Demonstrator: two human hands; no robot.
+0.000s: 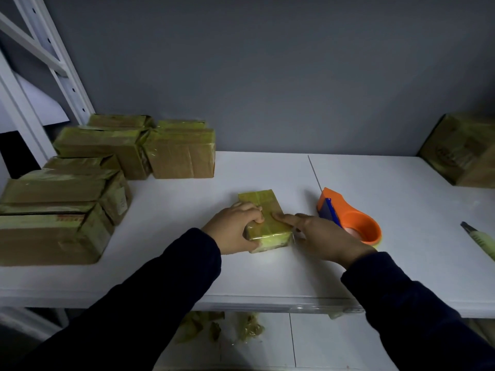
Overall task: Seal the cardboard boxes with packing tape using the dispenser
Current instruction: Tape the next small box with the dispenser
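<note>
Cardboard box [262,202]: left hand [232,229] grips side, right hand [322,240] presses top.

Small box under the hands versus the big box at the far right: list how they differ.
Size: the small box is far smaller than the big box. State: the left hand grips the small box and the right hand presses its top; the big box stands untouched. Place: small box central, big box far right. Both are brown cardboard with yellowish tape.
</note>
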